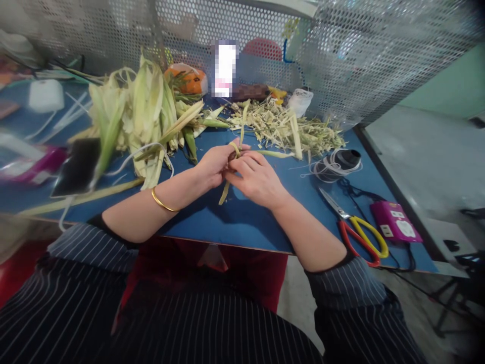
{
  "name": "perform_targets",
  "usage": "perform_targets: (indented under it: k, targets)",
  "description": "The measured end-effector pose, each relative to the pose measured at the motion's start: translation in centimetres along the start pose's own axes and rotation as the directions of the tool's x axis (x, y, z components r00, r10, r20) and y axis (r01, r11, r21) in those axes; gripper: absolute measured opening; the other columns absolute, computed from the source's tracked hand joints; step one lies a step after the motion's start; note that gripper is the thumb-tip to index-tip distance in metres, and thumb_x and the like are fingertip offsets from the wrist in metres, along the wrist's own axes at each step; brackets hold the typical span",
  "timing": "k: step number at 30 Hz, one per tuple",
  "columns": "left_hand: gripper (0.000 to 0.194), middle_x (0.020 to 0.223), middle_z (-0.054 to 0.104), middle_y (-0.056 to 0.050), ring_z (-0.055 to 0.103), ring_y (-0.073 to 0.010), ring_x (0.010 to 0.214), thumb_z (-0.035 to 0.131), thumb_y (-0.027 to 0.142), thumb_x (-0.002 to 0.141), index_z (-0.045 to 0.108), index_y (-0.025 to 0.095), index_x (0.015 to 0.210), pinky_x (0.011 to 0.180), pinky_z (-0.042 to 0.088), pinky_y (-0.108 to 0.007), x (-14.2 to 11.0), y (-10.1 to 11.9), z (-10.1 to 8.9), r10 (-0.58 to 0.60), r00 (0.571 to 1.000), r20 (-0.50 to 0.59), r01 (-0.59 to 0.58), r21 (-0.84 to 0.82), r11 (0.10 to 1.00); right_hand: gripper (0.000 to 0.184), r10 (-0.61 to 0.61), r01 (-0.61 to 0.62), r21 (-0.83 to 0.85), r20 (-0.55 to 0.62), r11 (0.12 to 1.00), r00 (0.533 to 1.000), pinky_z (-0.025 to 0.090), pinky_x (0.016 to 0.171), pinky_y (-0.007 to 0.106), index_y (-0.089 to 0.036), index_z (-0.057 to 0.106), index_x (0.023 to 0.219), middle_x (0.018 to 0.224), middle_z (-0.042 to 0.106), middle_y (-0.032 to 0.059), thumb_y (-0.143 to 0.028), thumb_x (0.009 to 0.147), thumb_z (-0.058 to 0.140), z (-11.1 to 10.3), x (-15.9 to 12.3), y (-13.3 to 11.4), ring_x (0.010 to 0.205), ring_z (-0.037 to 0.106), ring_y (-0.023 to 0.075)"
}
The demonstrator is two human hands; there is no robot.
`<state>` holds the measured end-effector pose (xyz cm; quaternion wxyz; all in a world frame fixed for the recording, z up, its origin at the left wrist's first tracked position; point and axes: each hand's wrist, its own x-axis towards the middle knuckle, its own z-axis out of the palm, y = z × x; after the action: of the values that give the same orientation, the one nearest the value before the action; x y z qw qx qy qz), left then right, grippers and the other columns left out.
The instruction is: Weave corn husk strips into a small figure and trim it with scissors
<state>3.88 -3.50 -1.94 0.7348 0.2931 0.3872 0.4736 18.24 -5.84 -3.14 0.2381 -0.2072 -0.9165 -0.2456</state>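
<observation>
My left hand (216, 163) and my right hand (254, 176) meet above the blue table, fingers closed together on strips of corn husk (224, 194). One strip loops over the left fingers, one end sticks up behind them, and another hangs below the hands toward me. How the strips cross between the fingertips is mostly hidden. Behind my left forearm lies a big bunch of pale green corn husks (146, 108). A heap of shredded husk pieces (278, 124) spreads beyond my hands.
To the right lie open scissors (350, 227) with red and yellow handles, a black cone of white cord (335, 166) and a purple box (396, 221) with a black cable. A dark phone (77, 166) is at left. Perforated metal mesh (261, 20) stands along the back.
</observation>
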Motion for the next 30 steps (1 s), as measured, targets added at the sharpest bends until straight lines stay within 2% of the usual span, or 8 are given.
perform_targets:
  k: [3, 5, 7, 10, 13, 17, 24, 30]
  targets:
    - [0.029, 0.071, 0.067, -0.003, 0.060, -0.0072, 0.060, 0.053, 0.026, 0.097, 0.067, 0.013, 0.075, 0.057, 0.048, -0.018, -0.2, -0.7, 0.2, 0.024, 0.998, 0.055, -0.027, 0.053, 0.998, 0.022, 0.055, -0.049, 0.068, -0.099, 0.997, 0.994, 0.043, 0.097, 0.038, -0.025, 0.067, 0.094, 0.094, 0.069, 0.0027, -0.017, 0.098, 0.047, 0.0, 0.0, -0.2, 0.089, 0.058, 0.0183]
    - [0.032, 0.066, 0.065, -0.002, 0.057, -0.0064, 0.054, 0.055, 0.029, 0.096, 0.064, 0.014, 0.070, 0.056, 0.048, -0.019, -0.4, -0.7, 0.1, 0.065, 0.996, 0.053, -0.072, 0.135, 0.988, 0.017, 0.265, -0.220, 0.212, -0.219, 0.952, 0.939, 0.044, 0.095, 0.038, -0.025, 0.066, 0.094, 0.097, 0.070, 0.0026, -0.019, 0.097, 0.050, -0.2, -0.2, -0.1, 0.093, 0.062, 0.0178]
    - [0.031, 0.066, 0.067, -0.002, 0.060, -0.0073, 0.053, 0.058, 0.035, 0.095, 0.063, 0.015, 0.071, 0.059, 0.051, -0.021, -0.5, -0.6, 0.0, 0.100, 0.993, 0.070, -0.114, 0.236, 0.965, 0.012, 0.549, -0.435, 0.379, -0.279, 0.817, 0.788, 0.047, 0.091, 0.039, -0.024, 0.065, 0.092, 0.096, 0.070, 0.0041, -0.025, 0.096, 0.054, -0.1, -0.4, 0.2, 0.095, 0.064, 0.0193]
    - [0.031, 0.075, 0.072, -0.006, 0.069, -0.0117, 0.062, 0.060, 0.044, 0.092, 0.067, 0.015, 0.083, 0.066, 0.056, -0.025, -0.7, -0.4, 0.0, 0.135, 0.981, 0.142, -0.176, 0.337, 0.925, 0.014, 0.844, -0.638, 0.585, -0.167, 0.501, 0.510, 0.052, 0.075, 0.037, -0.021, 0.062, 0.084, 0.083, 0.068, 0.0037, -0.033, 0.092, 0.060, 0.7, -0.9, 1.1, 0.079, 0.065, 0.0188]
    - [0.033, 0.073, 0.073, -0.006, 0.070, -0.0126, 0.062, 0.063, 0.047, 0.090, 0.066, 0.014, 0.086, 0.066, 0.056, -0.024, -0.9, -0.5, 0.1, 0.185, 0.972, 0.148, -0.230, 0.403, 0.886, 0.017, 0.917, -0.653, 0.726, 0.077, 0.217, 0.391, 0.049, 0.055, 0.029, -0.020, 0.059, 0.077, 0.063, 0.060, -0.0028, -0.033, 0.088, 0.062, 2.0, -1.2, 1.8, 0.056, 0.058, 0.0133]
    - [0.027, 0.070, 0.072, -0.004, 0.069, -0.0119, 0.059, 0.070, 0.042, 0.086, 0.062, 0.016, 0.089, 0.063, 0.055, -0.023, -0.8, -0.6, 0.1, 0.227, 0.967, 0.115, -0.254, 0.442, 0.860, 0.016, 0.912, -0.623, 0.780, 0.210, 0.060, 0.351, 0.043, 0.044, 0.025, -0.021, 0.055, 0.072, 0.055, 0.055, -0.0062, -0.030, 0.084, 0.062, 2.8, -1.3, 1.8, 0.043, 0.052, 0.0106]
    - [0.021, 0.070, 0.072, -0.003, 0.070, -0.0116, 0.062, 0.075, 0.034, 0.080, 0.071, 0.014, 0.083, 0.063, 0.055, -0.022, -0.4, -0.5, -0.3, 0.272, 0.959, 0.080, -0.277, 0.476, 0.835, 0.016, 0.920, -0.660, 0.723, 0.091, 0.202, 0.381, 0.043, 0.043, 0.025, -0.022, 0.053, 0.073, 0.053, 0.055, -0.0071, -0.027, 0.085, 0.062, 2.4, -1.1, 1.6, 0.039, 0.050, 0.0097]
    - [0.020, 0.084, 0.076, -0.006, 0.071, -0.0111, 0.064, 0.073, 0.031, 0.079, 0.075, 0.014, 0.090, 0.065, 0.056, -0.022, -0.7, 0.0, -0.1, 0.174, 0.979, 0.104, -0.201, 0.394, 0.897, 0.010, 0.933, -0.710, 0.686, 0.131, 0.158, 0.334, 0.044, 0.053, 0.029, -0.022, 0.055, 0.076, 0.057, 0.055, -0.0059, -0.026, 0.084, 0.059, 1.9, -1.0, 1.7, 0.046, 0.051, 0.0121]
